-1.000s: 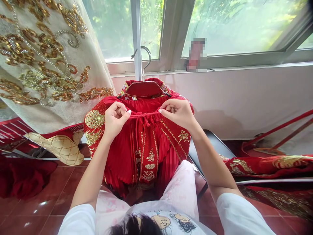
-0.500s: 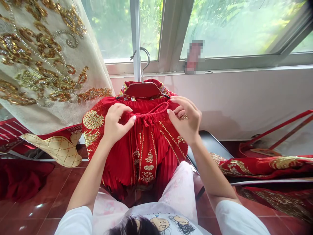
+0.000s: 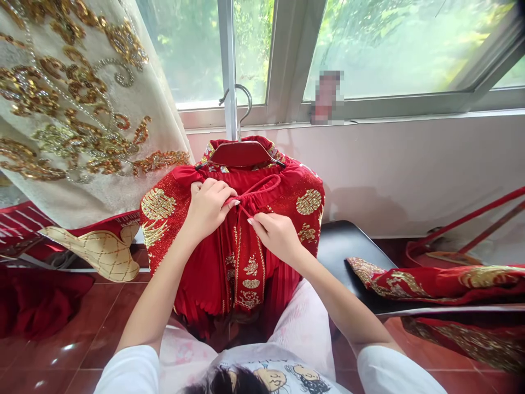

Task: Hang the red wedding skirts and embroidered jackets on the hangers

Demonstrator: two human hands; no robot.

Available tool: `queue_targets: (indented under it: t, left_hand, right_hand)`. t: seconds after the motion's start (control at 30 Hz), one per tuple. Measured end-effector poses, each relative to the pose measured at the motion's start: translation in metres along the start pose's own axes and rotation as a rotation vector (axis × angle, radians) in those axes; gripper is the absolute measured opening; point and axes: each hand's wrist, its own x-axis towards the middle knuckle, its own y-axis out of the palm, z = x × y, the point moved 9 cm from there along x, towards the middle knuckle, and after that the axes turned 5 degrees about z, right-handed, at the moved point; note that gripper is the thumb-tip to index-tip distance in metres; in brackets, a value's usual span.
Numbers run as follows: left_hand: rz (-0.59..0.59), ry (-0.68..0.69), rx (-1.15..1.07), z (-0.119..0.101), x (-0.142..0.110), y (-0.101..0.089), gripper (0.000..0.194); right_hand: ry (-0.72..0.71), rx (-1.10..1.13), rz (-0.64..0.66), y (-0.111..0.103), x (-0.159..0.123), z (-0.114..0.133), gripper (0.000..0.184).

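- Our left hand (image 3: 207, 210) and right hand (image 3: 275, 232) have come in from either side to the middle of the gathered waist; half a second ago both stood open, apart from each other.
- Our left fingers are now closed, thumb against forefinger, apparently pinching the red cord (image 3: 279, 179) at its crossing; the tips hide what exactly lies between them.
- Our right fingers are closed on a short strand of that cord, just below and to the right of the left fingertips.
- A slack loop of the cord lies just above our right fingers, where a second ago the cord ran taut between both hands. We take this as a turn from stretching the waist sideways to working at the crossing itself.
- The red pleated skirt (image 3: 197, 273) hangs directly beneath our fingers, its embroidered panel (image 3: 251, 268) dropping below the pinched strand.
- Beyond our fingertips, the hanger (image 3: 238, 154) carries the red jacket (image 3: 309, 202), whose right-hand gold motifs show more fully now that our right hand has moved inward.
- We judge the tie unsettled: with the loop loose, slack could slip if either pinch eased.
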Motion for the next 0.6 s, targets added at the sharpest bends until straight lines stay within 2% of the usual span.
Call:
queue_targets:
  t: [0.07,0.13,0.23,0.3,0.37,0.43,0.53,0.6]
  left_hand:
    - [-0.005,0.004,-0.007,0.001,-0.001,0.000,0.009]
    - [-0.031,0.025,-0.036,0.001,-0.003,-0.002,0.011]
    - [-0.136,0.053,-0.125,0.001,-0.012,-0.011,0.017]
    - [-0.211,0.039,-0.160,0.003,-0.020,-0.018,0.018]
    - [-0.246,0.016,-0.175,0.004,-0.027,-0.023,0.013]
    - [-0.275,-0.022,-0.220,0.006,-0.032,-0.028,0.011]
    - [-0.261,-0.119,-0.470,0.014,-0.035,-0.027,0.006]
    - [-0.190,-0.204,-0.721,0.021,-0.032,-0.015,0.006]
  right_hand:
    - [0.002,0.045,0.024,-0.004,-0.012,-0.003,0.035]
    - [0.006,0.086,-0.014,-0.015,-0.019,-0.006,0.031]
    - [-0.009,0.064,-0.216,-0.049,-0.014,-0.011,0.016]
    - [-0.023,-0.041,-0.312,-0.068,-0.003,-0.015,0.021]
    - [-0.038,-0.138,-0.296,-0.073,0.012,-0.020,0.026]
    - [-0.067,-0.121,-0.243,-0.073,0.024,-0.024,0.021]
    - [-0.116,0.193,-0.195,-0.074,0.028,-0.025,0.016]
    - [-0.132,0.516,-0.066,-0.067,0.027,-0.021,0.023]
